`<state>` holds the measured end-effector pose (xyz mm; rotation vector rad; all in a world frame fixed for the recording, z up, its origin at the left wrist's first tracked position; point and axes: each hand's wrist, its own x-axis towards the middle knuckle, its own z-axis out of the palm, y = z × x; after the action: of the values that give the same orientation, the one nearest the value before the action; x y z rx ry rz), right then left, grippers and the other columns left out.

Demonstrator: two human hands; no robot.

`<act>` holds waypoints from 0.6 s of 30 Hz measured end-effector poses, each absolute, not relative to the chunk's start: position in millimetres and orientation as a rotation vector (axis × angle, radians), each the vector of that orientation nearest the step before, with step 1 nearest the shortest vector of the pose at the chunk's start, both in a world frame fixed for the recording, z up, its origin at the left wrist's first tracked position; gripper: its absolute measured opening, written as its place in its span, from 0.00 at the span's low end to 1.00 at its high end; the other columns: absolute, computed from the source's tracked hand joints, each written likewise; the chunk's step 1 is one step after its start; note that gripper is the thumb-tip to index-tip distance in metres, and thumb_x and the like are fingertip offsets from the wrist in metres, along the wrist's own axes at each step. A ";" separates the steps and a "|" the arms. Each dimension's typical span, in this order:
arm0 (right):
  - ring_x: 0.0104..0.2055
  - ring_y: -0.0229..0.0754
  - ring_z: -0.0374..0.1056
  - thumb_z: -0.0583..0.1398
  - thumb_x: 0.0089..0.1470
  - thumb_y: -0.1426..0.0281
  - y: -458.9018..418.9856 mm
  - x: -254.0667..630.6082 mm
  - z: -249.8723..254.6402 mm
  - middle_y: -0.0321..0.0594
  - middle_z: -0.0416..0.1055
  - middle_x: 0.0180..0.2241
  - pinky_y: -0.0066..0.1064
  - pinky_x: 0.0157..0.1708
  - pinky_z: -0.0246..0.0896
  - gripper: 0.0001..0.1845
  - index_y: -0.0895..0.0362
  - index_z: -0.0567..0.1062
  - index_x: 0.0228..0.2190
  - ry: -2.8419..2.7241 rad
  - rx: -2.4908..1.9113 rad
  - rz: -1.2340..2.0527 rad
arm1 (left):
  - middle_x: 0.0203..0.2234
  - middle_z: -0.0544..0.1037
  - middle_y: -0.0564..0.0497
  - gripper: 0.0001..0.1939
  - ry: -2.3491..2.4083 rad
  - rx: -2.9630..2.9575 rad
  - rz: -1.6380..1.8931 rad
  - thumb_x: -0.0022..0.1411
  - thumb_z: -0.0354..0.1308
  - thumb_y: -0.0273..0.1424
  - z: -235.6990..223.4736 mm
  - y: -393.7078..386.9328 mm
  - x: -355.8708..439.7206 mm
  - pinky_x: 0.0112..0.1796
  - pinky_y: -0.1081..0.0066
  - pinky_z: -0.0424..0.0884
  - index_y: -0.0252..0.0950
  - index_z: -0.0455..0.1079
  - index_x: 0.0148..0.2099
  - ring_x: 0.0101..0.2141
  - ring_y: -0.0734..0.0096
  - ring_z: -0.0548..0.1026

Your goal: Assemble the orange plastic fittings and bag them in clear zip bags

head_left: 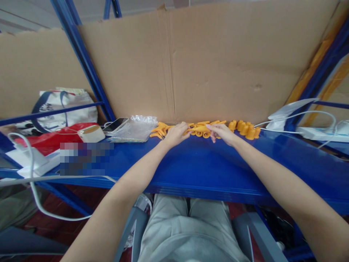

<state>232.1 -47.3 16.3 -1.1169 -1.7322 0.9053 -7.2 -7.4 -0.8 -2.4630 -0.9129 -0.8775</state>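
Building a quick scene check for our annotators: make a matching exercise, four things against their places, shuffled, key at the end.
Things
1. Short orange cylinder-like pieces
2. Flat clear plastic bags
3. White cloth bag with dark blue handles
4. Tall brown cardboard panel

Places
A. Behind the soft bright red material
B. Along the back of the blue tabletop
C. To the right of the right hand
D. Between the dark-screened phone and the left hand

Pairs: 1-C, 2-D, 3-A, 4-B
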 end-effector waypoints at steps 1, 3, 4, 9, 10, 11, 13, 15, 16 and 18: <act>0.15 0.34 0.62 0.62 0.52 0.44 -47.1 232.4 16.2 0.33 0.65 0.11 0.27 0.20 0.57 0.30 0.54 0.65 0.17 -1.730 -1.118 0.908 | 0.37 0.76 0.46 0.07 -0.914 -2.464 -0.875 0.67 0.54 0.32 -0.6 -7.6 -7.1 0.40 0.68 0.72 0.36 0.71 0.41 0.40 0.64 0.77; 0.15 0.34 0.62 0.61 0.53 0.45 -45.8 233.6 15.6 0.34 0.65 0.12 0.27 0.19 0.56 0.30 0.55 0.65 0.17 -1.744 -1.133 0.899 | 0.37 0.76 0.46 0.07 -0.912 -2.467 -0.875 0.67 0.54 0.32 -0.4 -7.6 -6.9 0.40 0.68 0.72 0.36 0.71 0.41 0.40 0.64 0.76; 0.15 0.34 0.62 0.61 0.54 0.45 -44.8 234.4 15.1 0.35 0.65 0.12 0.27 0.19 0.56 0.29 0.55 0.65 0.17 -1.757 -1.145 0.889 | 0.37 0.76 0.46 0.07 -0.909 -2.470 -0.876 0.67 0.54 0.33 -0.5 -7.3 -6.9 0.40 0.68 0.72 0.36 0.71 0.41 0.40 0.64 0.76; 0.16 0.35 0.63 0.59 0.57 0.46 -36.2 238.3 8.5 0.37 0.69 0.17 0.27 0.16 0.53 0.26 0.55 0.69 0.24 -1.858 -1.184 0.814 | 0.36 0.77 0.48 0.06 -0.912 -2.501 -0.890 0.65 0.57 0.33 -1.6 -6.0 -6.3 0.39 0.69 0.72 0.36 0.71 0.40 0.39 0.66 0.76; 0.16 0.35 0.63 0.58 0.56 0.44 -34.6 238.6 6.7 0.37 0.70 0.19 0.28 0.17 0.54 0.26 0.55 0.69 0.26 -1.876 -1.172 0.757 | 0.36 0.77 0.48 0.05 -0.917 -2.508 -0.903 0.64 0.57 0.32 -1.5 -6.1 -6.0 0.39 0.70 0.72 0.36 0.72 0.40 0.38 0.66 0.76; 0.18 0.36 0.64 0.58 0.55 0.43 -33.4 238.7 5.0 0.38 0.72 0.22 0.28 0.17 0.56 0.26 0.54 0.70 0.29 -1.886 -1.155 0.669 | 0.36 0.77 0.48 0.05 -0.925 -2.515 -0.918 0.64 0.57 0.32 -1.4 -6.4 -5.7 0.39 0.70 0.72 0.36 0.72 0.40 0.38 0.67 0.77; 0.22 0.38 0.66 0.57 0.54 0.41 -32.9 238.5 2.4 0.39 0.74 0.28 0.30 0.22 0.59 0.27 0.54 0.70 0.33 -1.894 -1.127 0.426 | 0.35 0.77 0.49 0.05 -0.947 -2.528 -0.954 0.64 0.58 0.32 -0.6 -7.8 -4.6 0.39 0.70 0.72 0.36 0.72 0.40 0.37 0.67 0.77; 0.28 0.42 0.69 0.56 0.55 0.41 -34.6 238.3 1.5 0.41 0.74 0.32 0.32 0.27 0.61 0.27 0.54 0.69 0.35 -1.908 -1.122 0.179 | 0.35 0.77 0.49 0.05 -0.960 -2.539 -0.992 0.64 0.58 0.31 0.5 -9.9 -3.0 0.39 0.71 0.72 0.36 0.72 0.40 0.37 0.68 0.77; 0.30 0.43 0.70 0.54 0.56 0.42 -36.0 238.2 1.7 0.41 0.74 0.32 0.33 0.29 0.61 0.27 0.54 0.69 0.35 -1.920 -1.129 0.086 | 0.35 0.78 0.50 0.05 -0.958 -2.545 -1.009 0.64 0.58 0.31 1.1 -11.1 -2.0 0.40 0.71 0.72 0.36 0.72 0.41 0.37 0.68 0.77; 0.32 0.45 0.70 0.51 0.60 0.44 -39.3 238.4 2.7 0.41 0.73 0.30 0.33 0.32 0.60 0.26 0.54 0.69 0.35 -1.946 -1.151 -0.025 | 0.36 0.78 0.49 0.06 -0.934 -2.555 -1.036 0.64 0.58 0.31 2.1 -13.4 0.2 0.41 0.71 0.72 0.36 0.73 0.42 0.38 0.68 0.77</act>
<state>238.4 -39.3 2.7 -1.1509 -1.9459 -0.0251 0.2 -13.4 2.1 -2.5548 -0.9344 -1.0362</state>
